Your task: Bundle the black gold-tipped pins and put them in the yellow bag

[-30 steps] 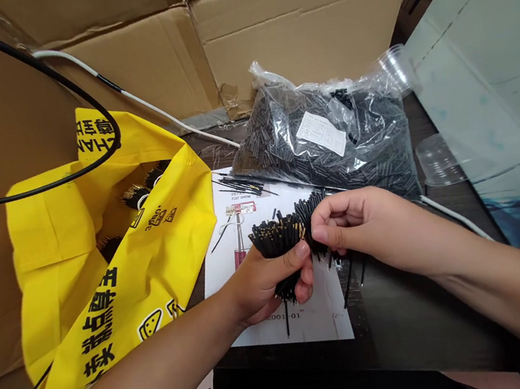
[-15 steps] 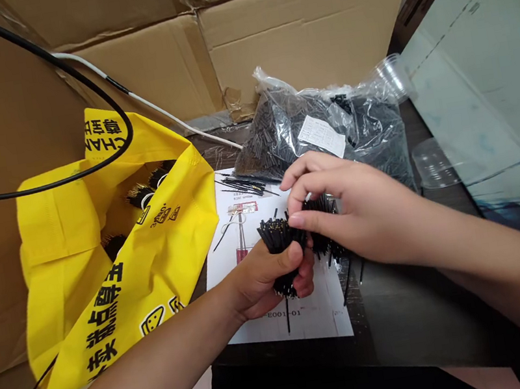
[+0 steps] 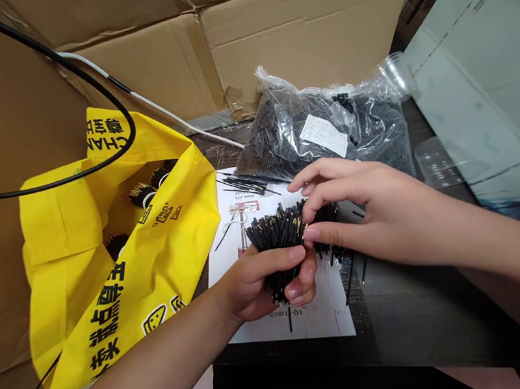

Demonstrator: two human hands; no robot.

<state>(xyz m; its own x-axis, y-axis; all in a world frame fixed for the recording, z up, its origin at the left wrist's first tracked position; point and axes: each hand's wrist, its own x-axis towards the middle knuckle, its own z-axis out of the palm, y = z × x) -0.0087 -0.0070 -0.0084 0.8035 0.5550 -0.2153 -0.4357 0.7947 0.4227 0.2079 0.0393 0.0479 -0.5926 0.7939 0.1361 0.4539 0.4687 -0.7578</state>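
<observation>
My left hand (image 3: 273, 278) is wrapped round a thick bundle of thin black pins (image 3: 278, 231), some with gold tips, their upper ends fanned out. At the bundle's right edge, the thumb and index finger of my right hand (image 3: 340, 205) pinch a gold-tipped pin end. Behind my right fingers lies a second pile of black pins (image 3: 331, 250), partly hidden. Beneath the hands is a printed white sheet (image 3: 236, 290) with a few loose pins (image 3: 248, 184) across its top.
A yellow bag (image 3: 155, 283) holding tied pin bundles stands at the left. Behind the hands lies a clear plastic bag (image 3: 279, 129) full of black pieces. Clear cups (image 3: 394, 78) are at the right; cardboard (image 3: 313, 28) walls the back. A black cable (image 3: 89, 83) arcs across the upper left.
The bundle in my left hand has spread wider at its top, and my left thumb now lies flatter across it. My right hand has shifted slightly right and down.
</observation>
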